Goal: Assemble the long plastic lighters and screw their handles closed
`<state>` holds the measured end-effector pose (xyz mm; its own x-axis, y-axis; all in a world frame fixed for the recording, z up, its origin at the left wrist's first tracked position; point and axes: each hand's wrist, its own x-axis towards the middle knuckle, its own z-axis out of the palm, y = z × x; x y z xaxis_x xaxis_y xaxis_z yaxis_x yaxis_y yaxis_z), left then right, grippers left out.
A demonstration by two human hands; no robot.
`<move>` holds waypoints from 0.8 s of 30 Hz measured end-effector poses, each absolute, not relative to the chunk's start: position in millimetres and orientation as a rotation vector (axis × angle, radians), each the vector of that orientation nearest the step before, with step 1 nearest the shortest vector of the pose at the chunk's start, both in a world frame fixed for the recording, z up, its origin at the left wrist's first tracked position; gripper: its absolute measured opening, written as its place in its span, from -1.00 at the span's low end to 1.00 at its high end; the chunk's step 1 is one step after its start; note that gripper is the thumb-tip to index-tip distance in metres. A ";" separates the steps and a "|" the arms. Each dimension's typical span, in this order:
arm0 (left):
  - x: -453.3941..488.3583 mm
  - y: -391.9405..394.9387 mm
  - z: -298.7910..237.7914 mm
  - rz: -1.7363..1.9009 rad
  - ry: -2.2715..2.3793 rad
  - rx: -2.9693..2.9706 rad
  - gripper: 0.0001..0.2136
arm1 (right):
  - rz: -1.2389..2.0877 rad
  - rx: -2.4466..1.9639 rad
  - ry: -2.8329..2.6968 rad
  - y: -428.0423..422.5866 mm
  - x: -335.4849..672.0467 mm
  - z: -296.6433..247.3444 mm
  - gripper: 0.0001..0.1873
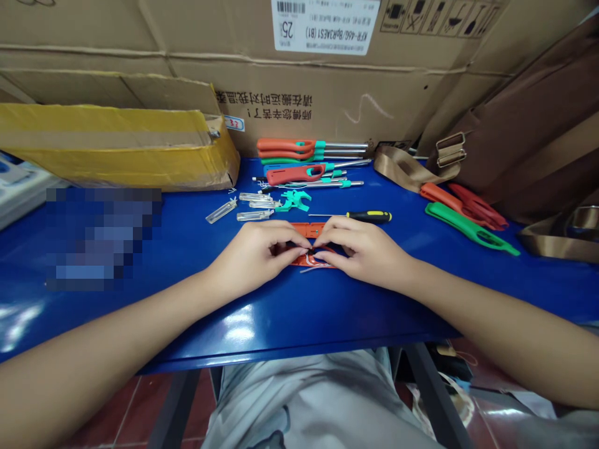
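Over the middle of the blue table, my left hand (262, 249) and my right hand (362, 252) meet with thumbs and forefingers pinched. Between the fingertips is a small dark part (310, 249), mostly hidden, with thin white wires (320, 265) trailing below it. An orange lighter handle shell (316, 231) lies just beyond the fingers. Another orange shell piece (299, 260) shows under them, partly covered by my hands. Behind my right hand rests a yellow-and-black screwdriver (372, 216), its shaft pointing left.
Clear plastic tanks (255, 216) and teal trigger parts (296, 201) lie beyond my left hand. Long-nosed lighters (290, 146) are piled farther back. Green (468, 229) and red handle shells (482, 209) sit at right. A yellow-taped box (173, 165) stands at left.
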<state>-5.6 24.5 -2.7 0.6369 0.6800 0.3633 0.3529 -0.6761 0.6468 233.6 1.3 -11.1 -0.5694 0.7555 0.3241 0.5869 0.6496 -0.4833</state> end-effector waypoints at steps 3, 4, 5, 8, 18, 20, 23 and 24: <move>-4.7 24.1 -2.6 0.826 0.818 2.296 -0.90 | 0.444 -1.065 -2.347 1.0 233.1 -11.7 -0.91; -4.0 23.9 -2.6 0.835 0.825 2.289 -0.91 | 0.445 -1.069 -2.345 0.9 232.9 -11.9 -0.91; -3.3 23.8 -2.7 0.843 0.832 2.283 -0.91 | 0.446 -1.072 -2.342 0.7 232.7 -12.1 -0.91; -0.9 23.4 -3.0 0.851 0.844 2.271 -0.91 | 0.455 -1.085 -2.339 0.1 231.9 -12.3 -0.90; -3.4 23.4 0.8 0.772 0.935 2.143 -0.84 | 0.549 -1.153 -2.341 -1.2 229.8 -5.0 -0.92; -5.0 25.9 0.5 0.750 0.952 2.103 -0.82 | 0.545 -1.153 -2.346 -0.9 230.3 -4.7 -0.92; -6.3 29.2 -0.5 0.733 0.961 2.066 -0.82 | 0.542 -1.138 -2.349 -0.6 231.6 -4.6 -0.92; -6.3 29.7 -0.7 0.725 0.962 2.061 -0.82 | 0.542 -1.129 -2.350 -0.6 232.0 -4.5 -0.91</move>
